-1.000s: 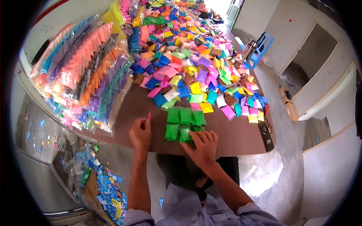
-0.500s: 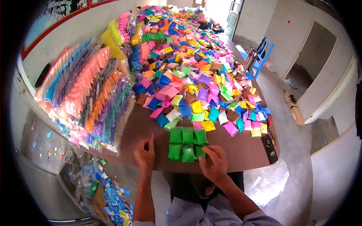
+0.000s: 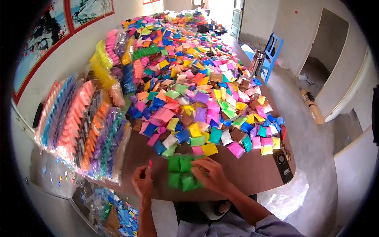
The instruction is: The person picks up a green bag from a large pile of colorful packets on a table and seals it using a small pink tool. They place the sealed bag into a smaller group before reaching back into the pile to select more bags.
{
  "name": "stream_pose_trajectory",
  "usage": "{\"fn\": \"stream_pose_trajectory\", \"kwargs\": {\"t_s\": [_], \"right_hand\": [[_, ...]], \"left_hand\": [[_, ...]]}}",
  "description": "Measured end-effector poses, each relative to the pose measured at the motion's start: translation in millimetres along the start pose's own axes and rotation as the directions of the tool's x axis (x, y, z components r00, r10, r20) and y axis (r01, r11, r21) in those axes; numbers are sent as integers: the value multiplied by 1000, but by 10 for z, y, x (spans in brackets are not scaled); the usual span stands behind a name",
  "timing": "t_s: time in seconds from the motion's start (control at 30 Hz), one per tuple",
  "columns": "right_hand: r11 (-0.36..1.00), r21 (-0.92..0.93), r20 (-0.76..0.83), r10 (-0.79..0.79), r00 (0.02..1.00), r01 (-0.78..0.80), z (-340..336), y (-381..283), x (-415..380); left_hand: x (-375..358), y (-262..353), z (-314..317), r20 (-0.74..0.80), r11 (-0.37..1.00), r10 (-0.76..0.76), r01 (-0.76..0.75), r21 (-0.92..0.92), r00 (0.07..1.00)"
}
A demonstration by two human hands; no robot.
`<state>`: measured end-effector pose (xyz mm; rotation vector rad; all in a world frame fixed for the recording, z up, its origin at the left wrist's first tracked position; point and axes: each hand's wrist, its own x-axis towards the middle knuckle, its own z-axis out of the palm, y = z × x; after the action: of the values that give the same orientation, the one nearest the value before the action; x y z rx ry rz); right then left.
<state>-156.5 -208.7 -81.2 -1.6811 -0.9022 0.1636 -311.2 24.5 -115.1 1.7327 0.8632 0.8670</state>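
A joined sheet of green packets point(image 3: 180, 164) lies at the table's near edge, slightly blurred. My right hand point(image 3: 211, 173) is closed on its right side, fingers curled over the packets and hiding part of them. Left of the sheet, apart from it, my left hand point(image 3: 143, 181) is closed in a pinch. A small pink pointed piece point(image 3: 150, 163) sticks up from its thumb and fingertips; the rest of it is hidden. Just beyond the sheet lie loose packets, among them a yellow packet point(image 3: 209, 149) and a light green packet point(image 3: 169, 151).
A large heap of coloured packets point(image 3: 201, 94) covers much of the brown table point(image 3: 252, 173). Clear bags of sorted packets point(image 3: 79, 126) stand at the left. A black device point(image 3: 282, 168) lies at the right edge, a flask point(image 3: 256, 63) farther back, near a blue chair point(image 3: 271, 55).
The camera view has shifted, so the table sits lower. My right hand has moved from the sheet's lower right corner to its upper right side. My left hand keeps its pinch.
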Motion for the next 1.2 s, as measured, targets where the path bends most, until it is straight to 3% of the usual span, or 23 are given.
{"fn": "stream_pose_trajectory", "kwargs": {"t_s": [0.1,0.13,0.2,0.27,0.33,0.47,0.5,0.53,0.6,0.67,0.7,0.73,0.77,0.8,0.83,0.9,1.0,1.03,1.07,1.1,1.13,1.17,1.2], "right_hand": [[992,124,82,-8,997,-2,49,94,219],[991,130,67,0,998,-9,70,110,284],[908,403,87,82,993,-111,107,127,399],[885,447,68,113,991,-131,55,236,489],[661,702,48,325,944,-264,-27,388,573],[649,747,-133,361,923,-146,-289,656,707],[692,719,-264,351,898,-59,-339,720,759],[687,724,-264,352,898,-56,-390,791,787],[785,619,-445,367,817,-16,-485,964,830],[801,598,-464,370,805,-23,-343,1257,781],[878,476,-492,232,839,37,-247,1352,735],[932,347,-502,93,860,102,-208,1416,719],[966,243,-462,39,886,85,-310,1246,712],[965,250,-466,48,883,80,-290,1282,712],[976,202,-436,17,900,79,-226,1300,735],[988,153,-376,30,926,30,-290,1210,799],[998,44,-345,-27,938,45,-179,1372,769],[998,43,-348,-26,937,44,-93,1586,869],[825,-504,-402,-485,776,255,52,1913,1006],[356,-897,-179,-834,521,262,130,2104,1077],[358,-897,-182,-832,524,258,26,1927,1036],[799,-543,-375,-507,776,259,-58,1689,898],[996,-46,-333,-83,939,72,-153,1472,824]], "left_hand": [[26,500,248,121,996,-68,75,-51,990],[24,671,389,191,997,-8,24,-78,982],[34,928,709,273,995,53,-28,-96,960],[53,1107,1048,454,975,220,-178,-133,863],[122,1186,1352,473,958,286,-249,-141,834],[339,1444,1792,626,946,268,-323,-28,732],[411,1548,1883,638,873,378,-487,-5,671],[480,1628,1980,652,772,474,-635,15,592],[558,1774,2229,625,771,477,-636,40,618],[600,1978,2493,656,583,574,-807,94,491],[617,1976,2677,676,536,600,-842,58,428],[613,2004,2880,684,532,594,-845,62,424],[587,2039,3096,697,462,632,-887,12,339],[569,2063,3309,702,390,666,-920,-40,252],[582,2053,3522,708,387,662,-921,-41,247],[679,1970,3969,714,259,690,-962,-88,121],[888,1792,4550,773,281,617,-959,-38,150],[953,1769,4678,813,321,543,-947,30,210],[1021,1746,4756,815,319,541,-947,27,205],[1109,1712,4800,831,342,485,-934,104,270],[1187,1722,4819,840,362,427,-914,181,335],[1279,1733,4832,870,388,349,-899,203,347],[1358,1765,4825,873,390,346,-899,200,344]]}}
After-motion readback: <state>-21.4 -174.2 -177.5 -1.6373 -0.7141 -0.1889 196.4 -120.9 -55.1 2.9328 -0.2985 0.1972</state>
